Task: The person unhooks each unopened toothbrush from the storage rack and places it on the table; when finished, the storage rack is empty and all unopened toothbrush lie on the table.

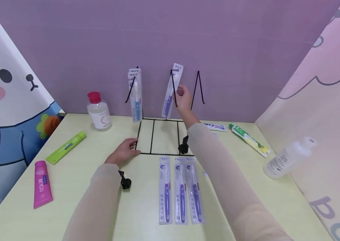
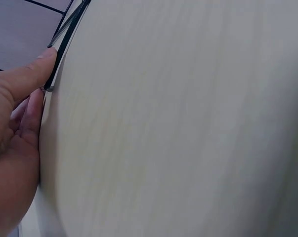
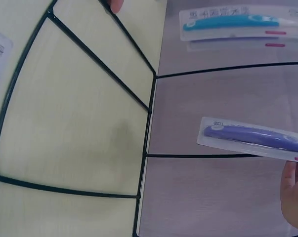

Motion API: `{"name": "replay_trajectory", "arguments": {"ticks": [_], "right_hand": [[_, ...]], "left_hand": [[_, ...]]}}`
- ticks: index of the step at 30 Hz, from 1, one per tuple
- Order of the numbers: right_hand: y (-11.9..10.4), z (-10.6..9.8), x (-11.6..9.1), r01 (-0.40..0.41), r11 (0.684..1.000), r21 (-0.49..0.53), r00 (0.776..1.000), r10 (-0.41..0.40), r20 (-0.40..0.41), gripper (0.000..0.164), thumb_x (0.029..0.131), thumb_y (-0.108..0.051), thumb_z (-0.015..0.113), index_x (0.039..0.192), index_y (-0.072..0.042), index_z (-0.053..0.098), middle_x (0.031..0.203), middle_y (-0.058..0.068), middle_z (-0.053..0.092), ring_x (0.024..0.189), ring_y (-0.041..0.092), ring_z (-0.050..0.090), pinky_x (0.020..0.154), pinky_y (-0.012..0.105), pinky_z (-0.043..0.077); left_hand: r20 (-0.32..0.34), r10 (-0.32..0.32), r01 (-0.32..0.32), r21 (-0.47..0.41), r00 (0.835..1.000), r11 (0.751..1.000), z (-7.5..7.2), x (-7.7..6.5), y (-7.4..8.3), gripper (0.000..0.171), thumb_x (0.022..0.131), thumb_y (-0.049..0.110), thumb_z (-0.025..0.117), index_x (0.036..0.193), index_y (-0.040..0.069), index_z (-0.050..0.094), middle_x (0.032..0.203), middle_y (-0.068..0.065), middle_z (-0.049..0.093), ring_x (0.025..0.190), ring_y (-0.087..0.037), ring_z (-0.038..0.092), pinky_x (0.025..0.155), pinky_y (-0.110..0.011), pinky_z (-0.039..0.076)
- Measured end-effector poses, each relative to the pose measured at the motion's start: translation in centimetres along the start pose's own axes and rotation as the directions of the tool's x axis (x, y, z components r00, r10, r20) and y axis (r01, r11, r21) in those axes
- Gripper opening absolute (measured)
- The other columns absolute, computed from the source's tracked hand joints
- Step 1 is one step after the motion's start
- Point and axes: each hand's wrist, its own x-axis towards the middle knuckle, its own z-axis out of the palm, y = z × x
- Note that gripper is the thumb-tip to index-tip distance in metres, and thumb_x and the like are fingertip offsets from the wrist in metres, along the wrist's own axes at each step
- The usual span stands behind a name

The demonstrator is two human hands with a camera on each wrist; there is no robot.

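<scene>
A black wire display rack (image 1: 152, 137) stands on the table, its hooks rising at the back. At the rack's left front corner, my left hand (image 1: 124, 151) pinches the base wire between thumb and fingers. My right hand (image 1: 184, 98) holds a packaged purple toothbrush (image 1: 167, 100), which tilts at the middle hook with its top by the wire. Whether the hook passes through the pack is hard to tell. On the left hook hang packaged toothbrushes, a blue one (image 1: 137, 105) in front. Several purple toothbrush packs (image 1: 165, 197) lie before the rack, some partly under my right sleeve.
To the left are a red-capped bottle (image 1: 99, 115), a green tube (image 1: 66, 147) and a pink tube (image 1: 42, 185). On the right lie a toothpaste tube (image 1: 249, 140), another tube (image 1: 215, 127) and a tilted white bottle (image 1: 288, 159). A purple wall (image 1: 233, 67) rises behind.
</scene>
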Motion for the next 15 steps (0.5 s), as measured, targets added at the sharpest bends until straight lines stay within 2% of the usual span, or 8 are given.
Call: {"name": "replay_trajectory", "arguments": {"ticks": [4, 8, 11, 15], "right_hand": [[0.5, -0.8, -0.6, -0.074, 0.986, 0.151, 0.997, 0.069, 0.038, 0.03, 0.087, -0.004, 0.058, 0.116, -0.005, 0.055, 0.097, 0.01, 0.058, 0.083, 0.02, 0.056, 0.071, 0.034, 0.052], [0.9, -1.6, -2.0, -0.188, 0.931, 0.313, 0.979, 0.151, 0.14, 0.038, 0.085, 0.004, 0.056, 0.122, -0.003, 0.051, 0.1, 0.016, 0.057, 0.08, 0.025, 0.058, 0.073, 0.04, 0.052], [1.3, -2.1, -3.5, -0.257, 0.907, 0.333, 0.956, 0.188, 0.227, 0.043, 0.085, 0.006, 0.056, 0.126, -0.003, 0.047, 0.104, 0.017, 0.057, 0.083, 0.028, 0.059, 0.072, 0.038, 0.053], [1.9, -2.6, -6.3, -0.317, 0.896, 0.311, 0.921, 0.214, 0.325, 0.045, 0.084, 0.007, 0.055, 0.127, -0.002, 0.046, 0.106, 0.018, 0.057, 0.087, 0.03, 0.059, 0.071, 0.036, 0.053]], "left_hand": [[0.006, 0.007, -0.007, -0.006, 1.0, 1.0, -0.1, 0.1, -0.1, 0.066, 0.082, 0.013, 0.067, 0.137, 0.001, 0.034, 0.129, -0.02, 0.039, 0.117, -0.032, 0.039, 0.099, -0.042, 0.031], [0.01, 0.001, -0.001, -0.018, 1.0, 1.0, -0.1, 0.0, -0.1, 0.066, 0.082, 0.014, 0.067, 0.138, 0.002, 0.034, 0.13, -0.019, 0.038, 0.118, -0.031, 0.038, 0.1, -0.042, 0.031], [0.019, -0.004, 0.005, -0.022, 1.0, 1.0, -0.2, 0.0, -0.2, 0.067, 0.082, 0.014, 0.067, 0.138, 0.003, 0.032, 0.132, -0.019, 0.036, 0.119, -0.032, 0.037, 0.1, -0.042, 0.031], [0.026, 0.01, -0.009, -0.021, 1.0, 1.0, -0.1, 0.1, -0.2, 0.067, 0.083, 0.013, 0.066, 0.138, 0.0, 0.031, 0.134, -0.021, 0.035, 0.119, -0.033, 0.036, 0.1, -0.043, 0.031]]}}
